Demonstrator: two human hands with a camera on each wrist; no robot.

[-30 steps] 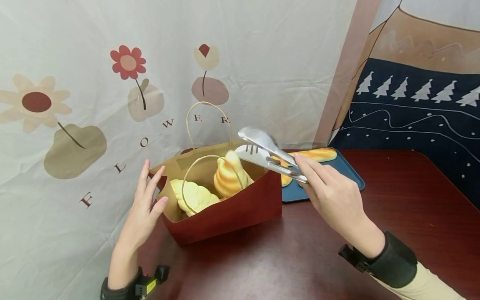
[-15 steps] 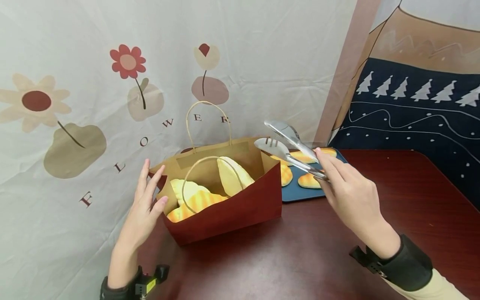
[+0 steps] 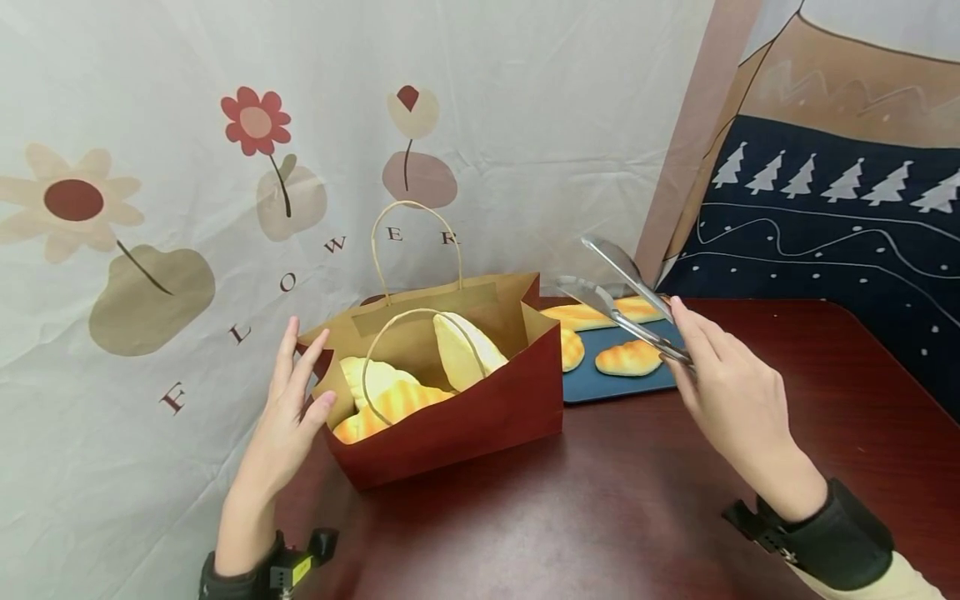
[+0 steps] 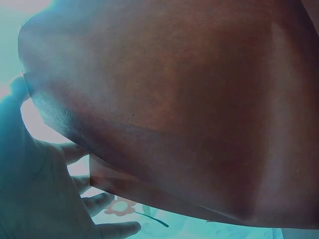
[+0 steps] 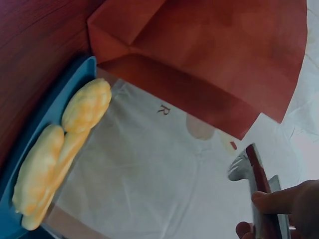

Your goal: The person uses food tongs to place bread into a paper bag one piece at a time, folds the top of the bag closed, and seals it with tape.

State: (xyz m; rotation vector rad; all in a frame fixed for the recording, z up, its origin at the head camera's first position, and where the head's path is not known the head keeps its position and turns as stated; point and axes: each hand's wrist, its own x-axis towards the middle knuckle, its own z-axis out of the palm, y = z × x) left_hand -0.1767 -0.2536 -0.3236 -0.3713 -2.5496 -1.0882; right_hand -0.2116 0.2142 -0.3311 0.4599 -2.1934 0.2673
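A red paper bag (image 3: 465, 417) with a tan inside and cord handles stands on the table, several bread pieces (image 3: 408, 404) inside it. At its left edge my left hand (image 3: 281, 425) has its fingers spread against the paper; the left wrist view shows the bag side (image 4: 174, 99) filling most of the frame. My right hand (image 3: 738, 400) holds metal tongs (image 3: 630, 304) to the right of the bag. The tongs' two arms stand apart with nothing between them, above a blue tray (image 3: 600, 390). The right wrist view shows the tongs (image 5: 256, 174) in front of the wall cloth.
On the blue tray lie a long baguette (image 3: 577, 316), an oval bread roll (image 3: 628, 358) and another roll (image 3: 572, 350) partly hidden by the bag. The dark red wooden table (image 3: 817, 392) stretches right. Printed cloth (image 3: 540, 108) hangs behind.
A bread piece that was at the tongs has come to lie in the bag. My right hand has moved right with the tongs, away from the bag. The left hand stays put.
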